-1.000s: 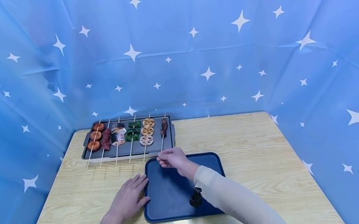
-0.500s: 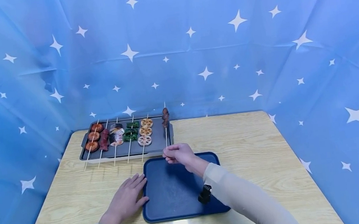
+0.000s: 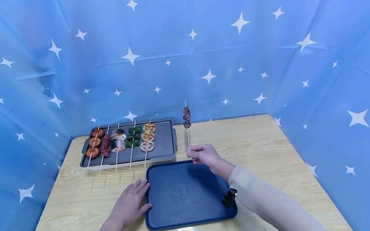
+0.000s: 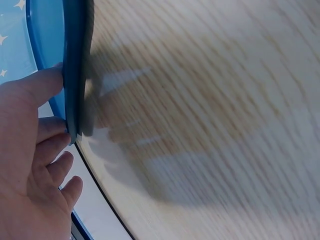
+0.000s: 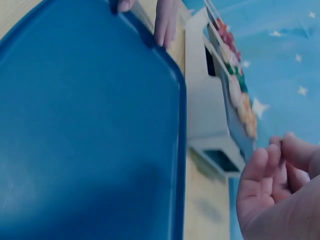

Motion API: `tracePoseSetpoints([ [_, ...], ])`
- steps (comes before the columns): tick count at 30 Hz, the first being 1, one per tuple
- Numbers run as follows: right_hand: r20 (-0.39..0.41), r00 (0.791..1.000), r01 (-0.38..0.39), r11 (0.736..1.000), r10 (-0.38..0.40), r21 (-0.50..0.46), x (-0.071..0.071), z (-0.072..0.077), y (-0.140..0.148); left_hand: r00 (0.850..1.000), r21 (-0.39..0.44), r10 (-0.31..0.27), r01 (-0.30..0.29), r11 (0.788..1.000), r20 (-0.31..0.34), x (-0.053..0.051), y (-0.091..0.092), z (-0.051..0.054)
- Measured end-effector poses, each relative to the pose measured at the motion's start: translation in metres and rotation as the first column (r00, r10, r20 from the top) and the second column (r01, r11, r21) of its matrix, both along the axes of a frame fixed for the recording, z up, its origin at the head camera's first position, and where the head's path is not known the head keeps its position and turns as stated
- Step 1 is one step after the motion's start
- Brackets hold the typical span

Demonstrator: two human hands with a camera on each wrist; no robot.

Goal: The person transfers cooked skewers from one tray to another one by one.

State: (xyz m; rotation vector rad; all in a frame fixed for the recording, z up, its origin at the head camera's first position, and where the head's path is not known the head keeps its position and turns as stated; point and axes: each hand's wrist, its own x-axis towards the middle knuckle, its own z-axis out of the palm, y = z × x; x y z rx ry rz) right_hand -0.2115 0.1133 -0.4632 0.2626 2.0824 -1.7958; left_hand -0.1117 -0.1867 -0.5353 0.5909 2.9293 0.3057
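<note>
Head view first: a star-printed blue curtain [image 3: 174, 75] stands behind the wooden bench [image 3: 252, 142] and along both its sides. The right hand [image 3: 207, 156] and a black device [image 3: 228, 198] at that wrist hide the far right corner and part of the right edge of the dark blue tray [image 3: 180, 198]. Its fingers pinch the lower stick of a brown meat skewer [image 3: 186, 117], raised upright beyond the tray's far edge, to the right of the grill [image 3: 165, 136]. At the tray's left edge the left hand [image 3: 127, 208] lies with thumb and fingers spread apart.

Left wrist view adds the fingers touching the tray's rim and their shadow on the bench; right wrist view shows the grill's pale side with a dark opening, though the pinched stick cannot be made out there.

Across the grill, left to right, lie skewers of orange-brown rounds [image 3: 92, 153], red meat [image 3: 105, 147], silvery pieces [image 3: 118, 143], green pieces [image 3: 133, 142] and holed white slices [image 3: 147, 146]. The tray's visible surface is bare.
</note>
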Motion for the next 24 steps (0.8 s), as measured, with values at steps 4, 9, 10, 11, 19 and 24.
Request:
tracePoseSetpoints([
  [4,-0.025,1.000,-0.009,0.999,0.010,0.053,0.004,-0.005,0.018,1.000,0.007,-0.006,0.006,1.000,0.006,0.000,0.000,-0.001],
  [9,-0.068,0.997,-0.031,0.995,0.038,0.099,0.013,-0.008,0.041,0.999,0.021,-0.025,0.026,0.999,-0.029,0.000,-0.002,-0.001],
  [10,-0.076,0.996,-0.033,0.994,0.041,0.108,0.015,-0.009,0.045,0.999,0.021,-0.029,0.030,0.999,-0.038,0.000,-0.002,-0.001],
  [11,-0.084,0.995,-0.036,0.992,0.047,0.122,0.017,-0.010,0.050,0.999,0.021,-0.032,0.033,0.999,-0.044,0.000,-0.003,-0.001],
  [19,-0.055,0.993,-0.089,0.967,0.105,0.240,0.038,-0.016,0.076,0.998,0.020,-0.041,0.042,0.999,-0.052,0.000,-0.003,0.001],
  [24,-0.009,0.993,-0.113,0.960,0.120,0.257,0.051,-0.023,0.088,0.999,0.015,-0.038,0.038,0.999,-0.020,0.000,-0.004,0.004],
])
